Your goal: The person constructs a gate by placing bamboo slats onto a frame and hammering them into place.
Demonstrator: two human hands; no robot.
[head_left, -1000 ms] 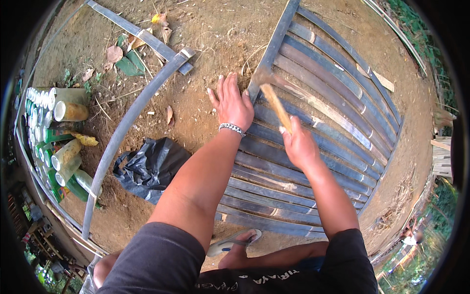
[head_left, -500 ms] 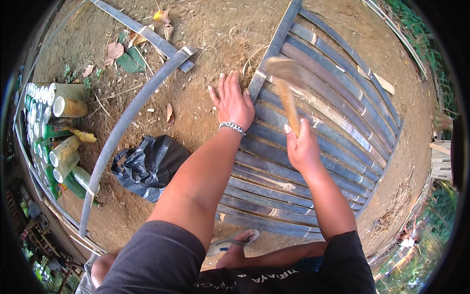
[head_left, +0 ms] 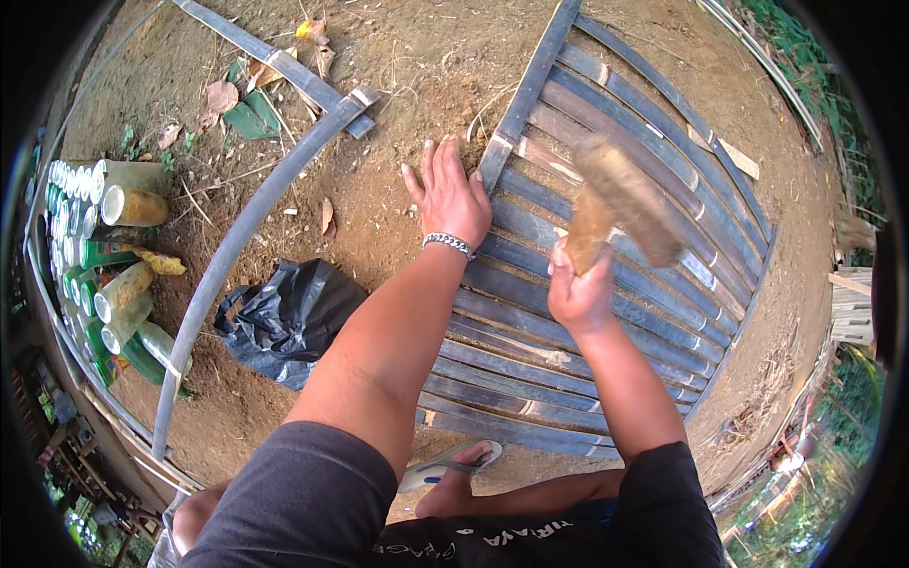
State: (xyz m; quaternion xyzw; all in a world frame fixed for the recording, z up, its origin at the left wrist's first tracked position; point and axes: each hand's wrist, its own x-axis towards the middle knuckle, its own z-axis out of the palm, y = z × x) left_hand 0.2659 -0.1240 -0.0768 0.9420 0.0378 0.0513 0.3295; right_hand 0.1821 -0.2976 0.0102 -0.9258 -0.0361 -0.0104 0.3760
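Note:
A panel of dark bamboo slats [head_left: 530, 303] lies on the dirt, its slats side by side against a crosswise strip [head_left: 530, 99]. My right hand [head_left: 582, 289] is closed round the handle of a wooden mallet [head_left: 625, 194], which is raised above the slats and blurred by motion. My left hand [head_left: 447, 194] lies palm down with its fingers stretched out, next to the strip's near end. Its thumb side is at the strip; whether it presses on it I cannot tell. It wears a chain bracelet [head_left: 448, 244].
A crumpled black plastic bag [head_left: 284, 322] lies left of my left forearm. Beyond it are a curved pole [head_left: 237, 241] and a bamboo strip [head_left: 270, 62]. Bottles and jars [head_left: 123, 284] line the left side. My sandaled foot [head_left: 454, 478] is by the panel's near edge.
My right hand has lifted the mallet up from the crosswise strip, and its head has swung rightward and closer to me. My left hand has stayed in place.

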